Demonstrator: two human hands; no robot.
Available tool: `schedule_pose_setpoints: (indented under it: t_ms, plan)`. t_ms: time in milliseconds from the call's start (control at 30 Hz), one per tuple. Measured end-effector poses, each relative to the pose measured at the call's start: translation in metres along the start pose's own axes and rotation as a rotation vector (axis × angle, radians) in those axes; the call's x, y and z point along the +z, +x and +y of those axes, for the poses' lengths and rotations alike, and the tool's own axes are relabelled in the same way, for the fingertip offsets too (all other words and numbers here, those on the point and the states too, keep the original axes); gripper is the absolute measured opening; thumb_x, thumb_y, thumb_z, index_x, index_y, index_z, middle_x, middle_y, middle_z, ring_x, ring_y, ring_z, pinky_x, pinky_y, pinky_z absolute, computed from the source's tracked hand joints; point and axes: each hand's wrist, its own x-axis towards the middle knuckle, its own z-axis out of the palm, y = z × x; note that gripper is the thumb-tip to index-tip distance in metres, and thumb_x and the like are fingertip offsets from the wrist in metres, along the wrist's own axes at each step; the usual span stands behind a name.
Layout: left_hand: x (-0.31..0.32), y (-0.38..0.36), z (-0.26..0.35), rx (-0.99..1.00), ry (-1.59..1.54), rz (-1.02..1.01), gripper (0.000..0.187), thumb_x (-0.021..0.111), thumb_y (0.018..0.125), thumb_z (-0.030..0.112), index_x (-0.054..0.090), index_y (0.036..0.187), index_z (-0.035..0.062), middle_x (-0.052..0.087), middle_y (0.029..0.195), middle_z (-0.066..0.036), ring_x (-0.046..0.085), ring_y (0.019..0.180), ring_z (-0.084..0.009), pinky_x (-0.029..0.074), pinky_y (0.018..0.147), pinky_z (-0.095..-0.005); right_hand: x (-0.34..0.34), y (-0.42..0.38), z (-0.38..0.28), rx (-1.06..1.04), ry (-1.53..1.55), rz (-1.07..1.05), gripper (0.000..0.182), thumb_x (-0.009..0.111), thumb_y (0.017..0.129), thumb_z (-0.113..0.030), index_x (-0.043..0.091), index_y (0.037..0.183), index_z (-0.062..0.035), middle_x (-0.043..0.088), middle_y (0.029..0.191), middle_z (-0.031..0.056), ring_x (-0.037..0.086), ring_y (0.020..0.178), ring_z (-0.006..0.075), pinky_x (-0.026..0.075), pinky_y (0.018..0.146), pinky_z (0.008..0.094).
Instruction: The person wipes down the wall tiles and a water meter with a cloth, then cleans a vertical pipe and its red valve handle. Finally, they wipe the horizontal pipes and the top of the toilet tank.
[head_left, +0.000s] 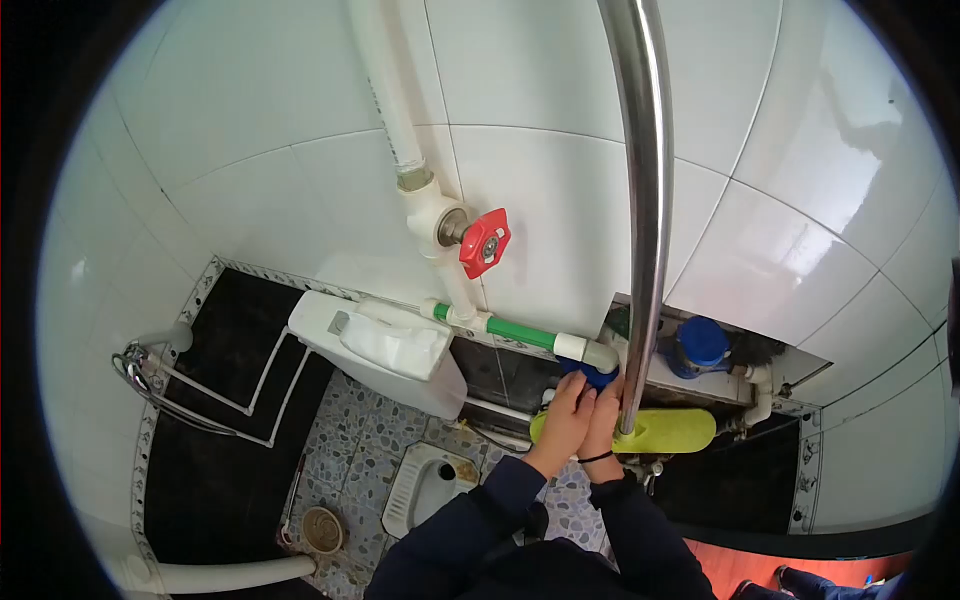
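Note:
My left hand (566,425) and my right hand (599,420) are side by side just below a grey pipe elbow (600,356). The fingers of both are curled in towards a blue object (592,376), partly hidden behind the fingertips; what exactly they grip cannot be made out. A dark band circles my right wrist. Close by on the right, a shiny metal pole (648,200) passes in front of a yellow-green elongated object (670,430). A green pipe (520,332) runs left from the elbow to a white pipe with a red valve handle (486,243).
Left of my hands stands a white cistern (390,350), with a squat toilet (425,488) in the pebble-patterned floor. A blue-capped meter (702,342) sits in a wall recess. A brown bowl (322,530) and shower fittings (155,360) are farther left. Another person's legs (840,585) show at lower right.

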Motion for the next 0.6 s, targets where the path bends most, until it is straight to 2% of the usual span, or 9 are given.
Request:
schedule_pose_setpoints:
  t_ms: [100, 200, 300, 400, 500, 567, 600]
  plan:
    - [0.002, -0.002, -0.015, 0.036, 0.03, 0.007, 0.034, 0.059, 0.092, 0.008, 0.053, 0.123, -0.006, 0.055, 0.127, -0.022, 0.055, 0.116, -0.0346, 0.044, 0.097, -0.0341, 0.002, -0.008, 0.005, -0.138, -0.08, 0.04, 0.062, 0.058, 0.088, -0.008, 0.027, 0.137, 0.0125, 0.047, 0.124, 0.0358, 0.051, 0.114, 0.047, 0.043, 0.094, 0.0445]
    - [-0.003, -0.006, -0.014, -0.026, 0.022, 0.003, 0.034, 0.06, 0.091, 0.006, 0.054, 0.122, -0.0056, 0.053, 0.13, -0.021, 0.057, 0.113, -0.0341, 0.046, 0.094, -0.0339, 0.0, -0.019, 0.004, -0.187, -0.083, 0.026, 0.067, 0.057, 0.089, -0.008, 0.022, 0.141, 0.0148, 0.04, 0.134, 0.0374, 0.045, 0.122, 0.0489, 0.04, 0.101, 0.0435]
    - [-0.003, -0.011, -0.017, -0.05, 0.158, 0.056, 0.034, 0.059, 0.09, 0.004, 0.055, 0.122, -0.0049, 0.051, 0.131, -0.02, 0.059, 0.103, -0.0296, 0.048, 0.09, -0.0326, 0.001, -0.026, 0.01, -0.128, 0.015, -0.015, 0.069, 0.055, 0.089, -0.006, 0.019, 0.145, 0.0126, 0.034, 0.141, 0.0369, 0.041, 0.128, 0.0487, 0.038, 0.105, 0.0432]
    - [-0.006, -0.014, -0.002, -0.051, 0.077, 0.085, 0.033, 0.057, 0.091, 0.002, 0.054, 0.124, -0.0031, 0.05, 0.132, -0.018, 0.059, 0.095, -0.0234, 0.048, 0.087, -0.0314, -0.009, -0.025, -0.003, -0.002, 0.307, -0.044, 0.065, 0.054, 0.091, -0.005, 0.022, 0.146, 0.0103, 0.033, 0.143, 0.0348, 0.042, 0.129, 0.0459, 0.037, 0.105, 0.0438]
    - [-0.008, -0.011, 0.034, -0.161, -0.283, 0.136, 0.035, 0.054, 0.094, 0.002, 0.052, 0.129, -0.0013, 0.051, 0.131, -0.016, 0.058, 0.091, -0.0187, 0.049, 0.085, -0.0303, -0.024, -0.027, -0.038, -0.045, 0.253, -0.046, 0.063, 0.051, 0.092, -0.004, 0.022, 0.147, 0.0071, 0.034, 0.143, 0.0319, 0.043, 0.128, 0.0415, 0.036, 0.106, 0.043]
    - [-0.014, -0.011, 0.039, -0.276, -0.293, 0.062, 0.037, 0.052, 0.095, 0.002, 0.05, 0.132, -0.0008, 0.05, 0.134, -0.015, 0.058, 0.099, -0.0202, 0.047, 0.089, -0.0308, -0.029, -0.026, -0.053, -0.116, 0.2, -0.01, 0.062, 0.051, 0.094, -0.006, 0.022, 0.147, 0.0063, 0.035, 0.143, 0.0304, 0.043, 0.128, 0.0393, 0.034, 0.107, 0.0428]
    - [-0.014, -0.011, 0.037, -0.231, -0.26, 0.049, 0.038, 0.052, 0.096, 0.003, 0.049, 0.133, -0.0008, 0.05, 0.135, -0.016, 0.057, 0.104, -0.0227, 0.046, 0.092, -0.0317, -0.029, -0.026, -0.057, -0.151, 0.175, 0.007, 0.061, 0.05, 0.095, -0.008, 0.021, 0.148, 0.0059, 0.035, 0.143, 0.0297, 0.043, 0.128, 0.0381, 0.033, 0.108, 0.0426]
